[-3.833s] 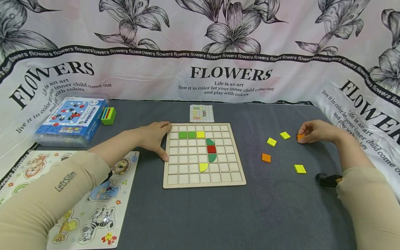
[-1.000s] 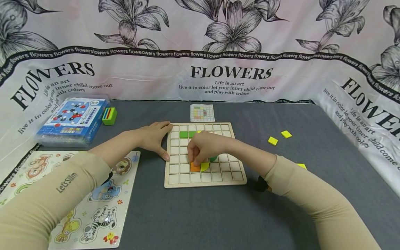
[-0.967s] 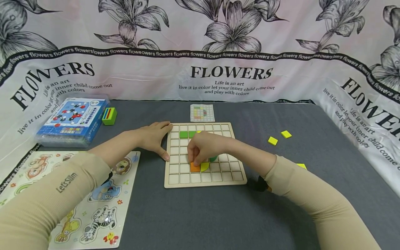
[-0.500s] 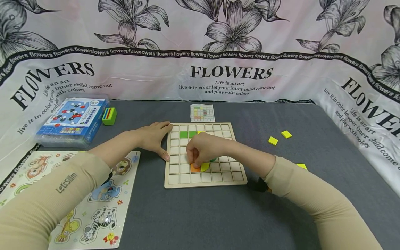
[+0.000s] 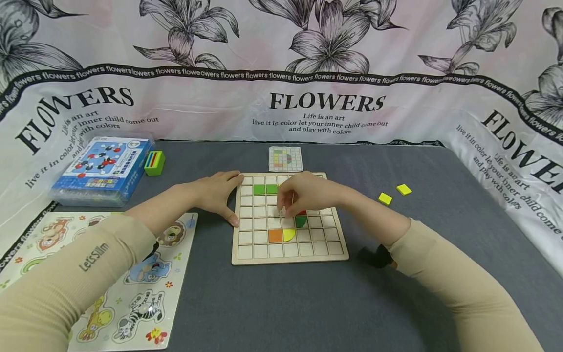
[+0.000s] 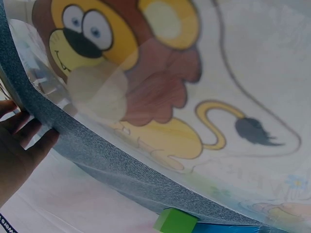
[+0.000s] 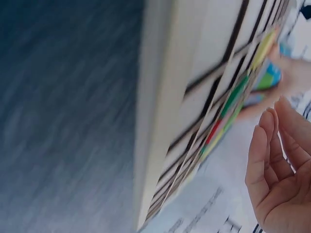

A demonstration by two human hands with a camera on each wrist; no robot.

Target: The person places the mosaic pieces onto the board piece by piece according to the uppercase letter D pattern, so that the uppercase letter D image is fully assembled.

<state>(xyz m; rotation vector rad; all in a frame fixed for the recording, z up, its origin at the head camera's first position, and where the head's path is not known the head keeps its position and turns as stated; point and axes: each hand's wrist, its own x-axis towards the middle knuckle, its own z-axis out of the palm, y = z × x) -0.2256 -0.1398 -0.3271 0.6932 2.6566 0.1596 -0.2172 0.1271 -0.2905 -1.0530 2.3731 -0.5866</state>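
Note:
A wooden grid board (image 5: pixel 290 262) lies on the dark table in the head view. My left hand (image 5: pixel 215 195) rests along its left edge, thumb and fingers spread. Over the board's middle hovers my right hand (image 5: pixel 308 195), fingers bent loosely toward the thumb; I see no piece between them in the right wrist view. In the grid sit an orange square tile (image 5: pixel 274 235), a yellow rounded piece (image 5: pixel 289 235), a green rounded piece (image 5: pixel 301 222) and two green square tiles (image 5: pixel 265 189). A red tile (image 5: pixel 301 212) is partly covered by my right hand, which also hides other cells.
A small pattern card (image 5: pixel 285 159) lies behind the board. Two yellow tiles (image 5: pixel 385 198) (image 5: pixel 403 189) lie to the right. On the left are an animal puzzle board (image 5: pixel 142 298), a blue boxed set (image 5: pixel 101 168) and a green block (image 5: pixel 154 163).
An orange tile was brought from the right into the cell beside the yellow rounded piece. My right hand has since let go and moved up and right. My left hand stays put.

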